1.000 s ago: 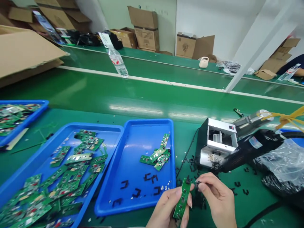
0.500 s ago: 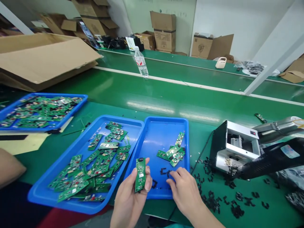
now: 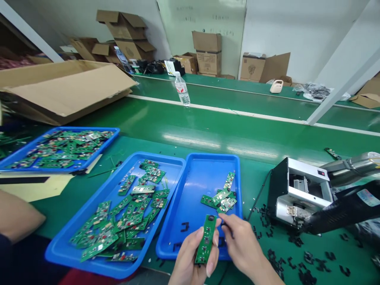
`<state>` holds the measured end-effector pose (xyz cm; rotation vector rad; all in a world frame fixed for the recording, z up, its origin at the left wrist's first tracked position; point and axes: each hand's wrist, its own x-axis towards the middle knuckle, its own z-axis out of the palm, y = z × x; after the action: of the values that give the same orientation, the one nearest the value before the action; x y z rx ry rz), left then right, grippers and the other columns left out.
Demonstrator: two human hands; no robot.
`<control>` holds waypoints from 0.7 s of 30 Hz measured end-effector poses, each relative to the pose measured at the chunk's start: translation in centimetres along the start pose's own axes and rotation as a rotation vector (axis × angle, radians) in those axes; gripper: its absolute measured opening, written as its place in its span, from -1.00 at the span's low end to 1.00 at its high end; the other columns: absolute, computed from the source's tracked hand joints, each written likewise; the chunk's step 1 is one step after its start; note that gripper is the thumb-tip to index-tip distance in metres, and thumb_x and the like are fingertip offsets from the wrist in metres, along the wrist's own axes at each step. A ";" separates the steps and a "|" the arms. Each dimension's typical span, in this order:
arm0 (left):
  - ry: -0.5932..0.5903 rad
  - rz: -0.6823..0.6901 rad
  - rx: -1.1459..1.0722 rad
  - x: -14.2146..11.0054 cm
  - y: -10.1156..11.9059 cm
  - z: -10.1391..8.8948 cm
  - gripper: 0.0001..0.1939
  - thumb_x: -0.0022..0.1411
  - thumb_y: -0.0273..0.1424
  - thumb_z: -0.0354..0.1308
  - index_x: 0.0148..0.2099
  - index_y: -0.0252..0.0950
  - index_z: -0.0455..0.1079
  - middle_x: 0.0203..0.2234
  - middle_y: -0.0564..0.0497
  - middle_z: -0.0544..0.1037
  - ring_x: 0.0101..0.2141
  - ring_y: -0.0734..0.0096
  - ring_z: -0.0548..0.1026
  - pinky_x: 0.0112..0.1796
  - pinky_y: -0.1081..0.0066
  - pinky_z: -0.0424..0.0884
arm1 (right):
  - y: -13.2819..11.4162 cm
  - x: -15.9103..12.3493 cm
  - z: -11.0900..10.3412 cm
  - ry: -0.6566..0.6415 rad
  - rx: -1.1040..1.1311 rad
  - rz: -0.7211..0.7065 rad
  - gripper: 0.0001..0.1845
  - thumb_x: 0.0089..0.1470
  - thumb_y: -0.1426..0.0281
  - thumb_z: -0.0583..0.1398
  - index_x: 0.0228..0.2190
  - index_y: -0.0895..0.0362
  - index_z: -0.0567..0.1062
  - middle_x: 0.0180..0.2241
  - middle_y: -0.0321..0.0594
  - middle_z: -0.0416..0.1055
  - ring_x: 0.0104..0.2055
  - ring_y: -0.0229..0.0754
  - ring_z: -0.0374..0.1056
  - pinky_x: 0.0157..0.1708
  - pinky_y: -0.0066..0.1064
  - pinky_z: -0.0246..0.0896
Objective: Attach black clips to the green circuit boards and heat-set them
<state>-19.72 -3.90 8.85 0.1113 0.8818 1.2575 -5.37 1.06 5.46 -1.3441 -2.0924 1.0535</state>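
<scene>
The circuit board point(image 3: 206, 239) is glossy fibreglass, the tray point(image 3: 212, 155) smooth blue plastic, the machine casing point(image 3: 308, 192) bright metal.

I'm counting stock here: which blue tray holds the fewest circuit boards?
The rightmost blue tray, next to the silver machine: it has one small pile of green boards, while the other two blue trays are covered with them.
</scene>
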 end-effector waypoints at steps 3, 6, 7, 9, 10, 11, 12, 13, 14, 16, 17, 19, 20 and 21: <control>-0.116 -0.067 0.078 0.5 -1.7 0.4 -0.59 0.21 -0.07 0.39 -0.28 -0.38 0.60 -0.74 0.09 0.42 -0.72 0.63 0.21 -0.59 0.56 0.15 | 1.1 -1.6 -2.8 0.249 0.393 0.123 -0.79 0.31 0.34 0.19 -0.23 0.02 0.67 -0.23 -0.16 0.64 -0.19 -0.09 0.58 -0.17 -0.39 0.47; -0.214 -0.111 0.161 1.2 -3.8 1.0 -0.49 0.31 0.03 0.24 -0.34 -0.38 0.59 -0.81 0.12 0.32 -0.75 0.64 0.11 -0.61 0.55 0.07 | 1.3 -3.1 -5.0 0.332 0.688 0.187 -0.84 0.20 0.24 0.33 -0.36 0.03 0.66 -0.21 -0.13 0.64 -0.12 -0.05 0.58 -0.13 -0.38 0.48; -0.218 -0.093 0.213 1.4 -4.4 1.2 -0.47 0.32 0.05 0.21 -0.33 -0.37 0.59 -0.79 0.11 0.34 -0.76 0.65 0.12 -0.61 0.54 0.08 | 1.3 -3.4 -5.5 0.327 0.767 0.180 -0.84 0.17 0.23 0.35 -0.39 0.03 0.65 -0.18 -0.13 0.64 -0.10 -0.05 0.57 -0.10 -0.38 0.48; -0.149 0.044 0.392 1.8 -5.5 1.6 -0.54 0.28 0.00 0.27 -0.21 -0.34 0.64 -0.63 0.06 0.47 -0.72 0.59 0.24 -0.59 0.50 0.17 | 1.2 -4.0 -6.1 0.315 0.871 0.167 -0.84 0.14 0.24 0.39 -0.41 0.04 0.64 -0.15 -0.13 0.63 -0.08 -0.08 0.56 -0.07 -0.38 0.46; -0.084 0.173 0.518 1.9 -5.9 1.8 -0.61 0.25 -0.07 0.33 -0.13 -0.30 0.66 -0.52 0.02 0.54 -0.66 0.52 0.36 -0.55 0.47 0.27 | 1.2 -4.3 -6.3 0.316 0.903 0.171 -0.84 0.13 0.24 0.39 -0.42 0.04 0.64 -0.14 -0.13 0.63 -0.10 -0.10 0.55 -0.07 -0.39 0.45; -0.015 0.328 0.647 1.9 -6.3 2.0 -0.68 0.23 -0.17 0.37 -0.06 -0.25 0.66 -0.41 -0.02 0.57 -0.55 0.42 0.46 -0.46 0.42 0.37 | 1.2 -4.4 -6.5 0.315 0.926 0.178 -0.84 0.14 0.24 0.39 -0.41 0.04 0.63 -0.14 -0.12 0.62 -0.10 -0.10 0.55 -0.07 -0.38 0.45; 0.040 0.480 0.762 2.0 -6.6 2.2 -0.70 0.22 -0.27 0.38 0.00 -0.21 0.66 -0.34 -0.04 0.59 -0.44 0.32 0.53 -0.36 0.39 0.43 | 1.3 -4.5 -6.6 0.308 0.942 0.186 -0.84 0.14 0.24 0.39 -0.40 0.05 0.63 -0.13 -0.10 0.62 -0.10 -0.09 0.54 -0.07 -0.36 0.45; 0.070 0.603 0.850 2.0 -6.8 2.3 -0.70 0.23 -0.35 0.37 0.02 -0.17 0.65 -0.30 -0.06 0.61 -0.34 0.24 0.57 -0.27 0.36 0.46 | 1.4 -4.6 -6.7 0.296 0.950 0.197 -0.83 0.14 0.24 0.39 -0.40 0.06 0.63 -0.12 -0.08 0.61 -0.08 -0.06 0.54 -0.06 -0.33 0.45; 0.079 0.687 0.907 2.1 -6.9 2.5 -0.70 0.24 -0.41 0.35 0.03 -0.16 0.65 -0.28 -0.06 0.63 -0.27 0.21 0.58 -0.20 0.35 0.47 | 1.6 -4.6 -6.7 0.281 0.952 0.211 -0.82 0.13 0.23 0.39 -0.40 0.06 0.63 -0.10 -0.06 0.61 -0.05 -0.04 0.53 -0.04 -0.30 0.44; 0.069 0.744 0.949 2.1 -7.1 2.7 -0.68 0.25 -0.47 0.32 0.03 -0.13 0.65 -0.29 -0.05 0.67 -0.26 0.21 0.61 -0.17 0.37 0.47 | 1.8 -4.5 -6.7 0.255 0.947 0.243 -0.81 0.12 0.22 0.40 -0.41 0.07 0.63 -0.07 -0.05 0.59 -0.01 0.00 0.52 0.01 -0.25 0.42; 0.065 0.744 0.957 2.1 -7.2 2.8 -0.67 0.24 -0.49 0.33 0.04 -0.13 0.64 -0.30 -0.04 0.68 -0.29 0.23 0.61 -0.20 0.39 0.47 | 1.9 -4.4 -6.7 0.246 0.945 0.261 -0.80 0.11 0.22 0.40 -0.42 0.07 0.64 -0.06 -0.05 0.59 -0.01 0.01 0.51 0.03 -0.24 0.41; 0.071 0.754 0.969 2.1 -7.2 2.9 -0.64 0.22 -0.53 0.34 0.05 -0.13 0.64 -0.33 -0.04 0.68 -0.35 0.24 0.60 -0.26 0.40 0.47 | 2.1 -4.2 -6.6 0.230 0.948 0.296 -0.79 0.08 0.21 0.42 -0.43 0.08 0.64 -0.07 -0.06 0.58 -0.01 0.01 0.51 0.02 -0.24 0.41; 0.073 0.770 0.974 2.1 -7.3 2.9 -0.62 0.21 -0.54 0.34 0.06 -0.13 0.64 -0.34 -0.04 0.68 -0.37 0.25 0.59 -0.27 0.40 0.47 | 2.2 -4.1 -6.5 0.225 0.951 0.311 -0.79 0.06 0.21 0.42 -0.44 0.08 0.65 -0.09 -0.06 0.58 -0.03 0.01 0.51 0.00 -0.26 0.42; 0.071 0.791 0.978 2.1 -7.3 2.9 -0.60 0.21 -0.55 0.33 0.07 -0.12 0.64 -0.35 -0.04 0.68 -0.38 0.25 0.58 -0.28 0.41 0.47 | 2.2 -4.0 -6.5 0.225 0.956 0.322 -0.79 0.05 0.21 0.43 -0.45 0.09 0.65 -0.11 -0.07 0.59 -0.05 -0.01 0.50 -0.03 -0.28 0.43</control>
<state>-12.17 -3.55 5.92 1.2990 1.5333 1.4209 2.12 0.37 7.85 -1.1938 -0.9586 1.6384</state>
